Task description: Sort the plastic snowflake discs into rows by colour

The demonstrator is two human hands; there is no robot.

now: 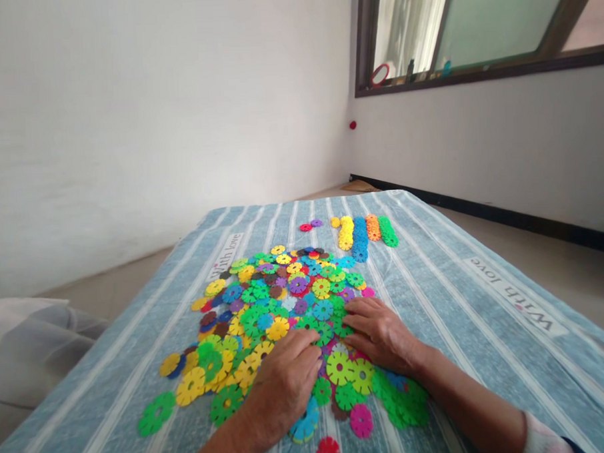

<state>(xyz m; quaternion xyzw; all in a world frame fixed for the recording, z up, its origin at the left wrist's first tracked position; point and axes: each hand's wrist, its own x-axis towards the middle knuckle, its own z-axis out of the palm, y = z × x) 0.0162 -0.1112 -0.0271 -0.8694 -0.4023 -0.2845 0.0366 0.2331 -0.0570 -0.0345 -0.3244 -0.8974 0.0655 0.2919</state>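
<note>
A loose pile of notched plastic snowflake discs (321, 288) in many colours covers the middle of the table. My left hand (288, 377) lies over the near part of the pile, its fingers curled together beside a green disc (324, 332). Whatever is under those fingers is hidden. At the pile's right side my right hand (384, 333) rests palm down with fingers apart, fingertips touching green discs. Lime discs (339, 367) lie between the hands. Below the right wrist is a cluster of overlapping green discs (402, 402).
Past the pile, discs lie in overlapping rows: yellow (346, 233), blue (359, 239), orange (373, 228) and green (388, 231). A red disc (306, 227) and a purple disc (316, 223) are beside them. A striped blue cloth (487, 338) covers the table.
</note>
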